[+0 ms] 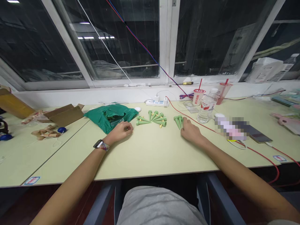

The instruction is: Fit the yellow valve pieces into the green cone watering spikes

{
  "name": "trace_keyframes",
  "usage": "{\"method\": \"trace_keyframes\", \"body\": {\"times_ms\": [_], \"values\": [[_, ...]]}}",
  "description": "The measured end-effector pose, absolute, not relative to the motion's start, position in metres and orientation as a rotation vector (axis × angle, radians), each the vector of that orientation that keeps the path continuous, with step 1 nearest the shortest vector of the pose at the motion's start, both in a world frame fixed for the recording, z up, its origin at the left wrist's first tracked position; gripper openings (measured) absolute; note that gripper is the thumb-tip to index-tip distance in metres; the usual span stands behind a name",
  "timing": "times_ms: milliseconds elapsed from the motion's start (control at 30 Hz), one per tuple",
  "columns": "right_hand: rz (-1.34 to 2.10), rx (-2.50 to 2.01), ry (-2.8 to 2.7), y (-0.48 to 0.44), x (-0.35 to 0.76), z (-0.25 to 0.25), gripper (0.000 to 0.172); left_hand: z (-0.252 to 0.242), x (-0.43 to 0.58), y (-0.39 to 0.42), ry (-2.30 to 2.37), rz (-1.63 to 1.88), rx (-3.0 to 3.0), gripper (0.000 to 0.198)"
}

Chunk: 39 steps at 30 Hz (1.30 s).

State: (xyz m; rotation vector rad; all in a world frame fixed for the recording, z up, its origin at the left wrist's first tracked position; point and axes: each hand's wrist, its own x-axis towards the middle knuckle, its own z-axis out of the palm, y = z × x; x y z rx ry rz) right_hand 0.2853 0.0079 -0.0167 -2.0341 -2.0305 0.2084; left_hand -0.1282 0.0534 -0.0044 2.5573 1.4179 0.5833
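Spreading open and empty, the fingers (185,122) of the right hand (191,131) rest just beside a small cluster of green spikes (178,121) on the tabletop (150,153). The left hand (119,131) curls its fingers (128,128) down; whether they pinch anything, I can't tell. Between the hands lies a larger bunch of spikes (154,120) with yellow caps (160,126), none lifted so far, and a green bag (110,117) sits beyond.

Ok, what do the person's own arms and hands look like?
Both forearms are bare, no gloves on the left hand or right hand. The left wrist wears a black watch with a multicoloured woven band; the right wrist wears nothing. A pale grey sleeve shows at bottom right.
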Motion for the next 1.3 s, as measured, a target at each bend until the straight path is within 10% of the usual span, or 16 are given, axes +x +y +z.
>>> {"method": "trace_keyframes", "body": {"times_ms": [1300], "values": [[-0.07, -1.347, -2.322, 0.031, 0.234, -0.022, 0.029, 0.006, -0.081, 0.034, 1.276, 1.047, 2.405, 0.029]]}}
